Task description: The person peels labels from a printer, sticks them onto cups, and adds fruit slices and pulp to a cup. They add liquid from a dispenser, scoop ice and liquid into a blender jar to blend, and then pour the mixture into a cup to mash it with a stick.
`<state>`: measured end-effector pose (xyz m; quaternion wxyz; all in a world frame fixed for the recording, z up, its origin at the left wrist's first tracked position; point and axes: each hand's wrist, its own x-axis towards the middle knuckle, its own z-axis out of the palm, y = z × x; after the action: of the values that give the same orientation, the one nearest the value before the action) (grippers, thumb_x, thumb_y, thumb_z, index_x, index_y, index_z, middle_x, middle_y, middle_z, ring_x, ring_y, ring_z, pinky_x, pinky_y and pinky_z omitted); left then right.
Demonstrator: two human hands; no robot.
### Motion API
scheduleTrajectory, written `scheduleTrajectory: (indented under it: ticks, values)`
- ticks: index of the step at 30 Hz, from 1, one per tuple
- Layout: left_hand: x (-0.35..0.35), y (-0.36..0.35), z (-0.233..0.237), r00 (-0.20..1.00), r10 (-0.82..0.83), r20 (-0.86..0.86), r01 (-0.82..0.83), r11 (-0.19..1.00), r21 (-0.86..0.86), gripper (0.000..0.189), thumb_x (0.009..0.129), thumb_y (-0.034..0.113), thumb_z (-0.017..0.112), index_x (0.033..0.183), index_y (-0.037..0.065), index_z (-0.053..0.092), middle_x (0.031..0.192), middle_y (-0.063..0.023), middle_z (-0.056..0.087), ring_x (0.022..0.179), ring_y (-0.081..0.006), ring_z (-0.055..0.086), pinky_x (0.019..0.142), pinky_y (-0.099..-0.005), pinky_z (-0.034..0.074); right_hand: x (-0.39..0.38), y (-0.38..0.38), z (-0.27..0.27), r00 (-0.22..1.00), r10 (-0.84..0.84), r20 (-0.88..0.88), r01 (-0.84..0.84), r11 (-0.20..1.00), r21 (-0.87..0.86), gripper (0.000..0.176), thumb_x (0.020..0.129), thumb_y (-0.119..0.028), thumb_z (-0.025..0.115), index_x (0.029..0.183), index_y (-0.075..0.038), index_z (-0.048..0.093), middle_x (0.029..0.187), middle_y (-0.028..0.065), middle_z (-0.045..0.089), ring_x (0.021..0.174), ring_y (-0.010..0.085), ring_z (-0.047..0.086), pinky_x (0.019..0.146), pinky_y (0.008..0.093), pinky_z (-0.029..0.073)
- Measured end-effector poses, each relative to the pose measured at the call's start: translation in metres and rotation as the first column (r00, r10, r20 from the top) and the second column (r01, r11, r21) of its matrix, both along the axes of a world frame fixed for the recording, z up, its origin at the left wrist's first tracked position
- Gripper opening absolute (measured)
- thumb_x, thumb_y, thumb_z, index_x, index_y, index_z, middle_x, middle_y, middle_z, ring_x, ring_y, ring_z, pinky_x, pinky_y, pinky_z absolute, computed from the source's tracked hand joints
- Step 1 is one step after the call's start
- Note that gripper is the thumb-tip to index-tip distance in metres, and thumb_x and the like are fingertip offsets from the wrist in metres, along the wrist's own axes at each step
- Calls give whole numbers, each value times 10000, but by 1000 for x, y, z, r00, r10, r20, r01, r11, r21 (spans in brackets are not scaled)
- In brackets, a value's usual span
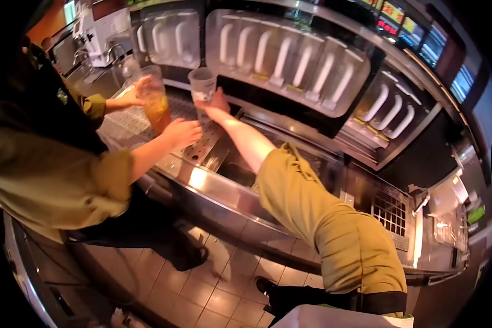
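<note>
My right hand (216,104) reaches in from the lower right in a rolled khaki sleeve, closed around a tall clear plastic cup (203,82). That cup stands upright over the perforated metal tray (130,116); whether it touches the tray cannot be made out. My left hand is not in view. Just left of my cup, a co-worker's hand (135,97) holds a clear cup with orange contents and a yellow piece (157,107). The co-worker's other hand (183,133) is beside that cup's lower part, close below mine.
Clear containers with white handles (281,54) line the back of the counter. The co-worker (49,158) stands close at the left. A steel counter edge (218,188) runs below my arm. At the right are a black grate (389,214) and a stack of clear items (449,229).
</note>
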<state>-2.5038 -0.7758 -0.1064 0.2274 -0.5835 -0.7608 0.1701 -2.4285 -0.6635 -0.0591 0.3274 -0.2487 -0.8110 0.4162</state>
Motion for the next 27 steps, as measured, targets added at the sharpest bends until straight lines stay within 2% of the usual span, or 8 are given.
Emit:
scheduleTrajectory:
  ticks: [7,8,9,11,16,19,23,27]
  values:
    - [5,25,-5,790,-384,-478,291,921,-259,402,797,112,480,1191,48,433,1262,-106,426,1133,-204,428,912,-266,380,192,-44,6,975,153,-163,-165,984,-61,527,773,-270,545,1156,51,376,1080,214,466,1008,263,481,821,331,416]
    - [13,29,-6,989,-94,116,94,996,10,491,786,100,428,1269,49,355,1345,-107,312,1247,-217,267,1019,-295,253,249,-50,9,953,230,-196,-234,972,-1,492,778,-256,543,1139,44,395,1064,201,479,992,253,492,812,326,424]
    - [-27,41,-46,936,-89,-342,94,996,-1,513,818,113,386,1315,53,275,1351,-110,302,1242,-222,276,1027,-314,243,321,-62,10,922,328,-208,-331,943,19,457,784,-242,541,1122,37,414,1049,189,492,976,243,503,802,321,432]
    - [11,57,-31,962,60,268,-71,997,30,466,861,120,342,1308,34,243,1343,-117,283,1206,-209,304,999,-325,276,460,-75,5,894,416,-169,-430,901,-59,388,794,-215,537,1089,23,452,1018,164,519,944,223,525,784,312,447]
    - [339,135,-33,811,-274,516,-95,809,580,372,861,121,386,1215,20,336,1224,-98,371,1082,-186,373,920,-303,326,795,-27,-7,994,42,100,0,920,-391,259,773,-148,582,996,-24,540,931,107,565,859,202,570,731,301,473]
    - [609,140,-82,446,-420,790,-8,881,473,319,861,122,413,1160,12,392,1153,-87,424,1008,-173,414,872,-290,356,999,32,23,834,-390,390,404,913,50,210,791,-159,550,970,-48,552,913,106,567,839,240,566,704,329,467]
    - [908,114,-134,22,-126,992,284,952,115,256,862,123,448,1086,1,467,1058,-73,494,909,-155,469,809,-272,396,1240,7,44,166,-978,-123,985,170,-20,166,803,-133,536,931,-29,555,821,113,581,702,180,575,630,287,465]
    - [1086,153,-102,-145,-5,989,581,809,89,209,862,124,483,1012,-10,542,963,-58,564,810,-137,524,746,-255,435,1371,-28,9,-79,-982,169,979,-108,-172,232,806,-137,550,993,-7,509,823,67,560,633,96,534,581,235,447]
